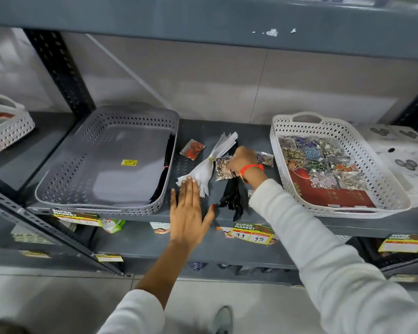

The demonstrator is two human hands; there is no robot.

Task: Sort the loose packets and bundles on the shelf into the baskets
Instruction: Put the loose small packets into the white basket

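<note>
Between two baskets on the grey shelf lie a white zipper bundle (209, 165), a black zipper bundle (232, 196), a packet of red buttons (192, 149) and clear packets of metal trinkets (222, 168). My left hand (187, 213) is flat and open, its fingertips touching the near end of the white bundle. My right hand (243, 160), with an orange wristband, is closed on the trinket packet. The grey basket (58, 186) on the left holds a black bundle (165, 165) along its right wall. The white basket (278, 150) on the right holds several trinket packets.
Another white basket (7, 131) stands at the far left on the neighbouring shelf. White cards with dark buttons (401, 153) lie right of the white basket. A black upright post (58, 71) rises behind the grey basket. Price tags (251, 233) hang on the shelf edge.
</note>
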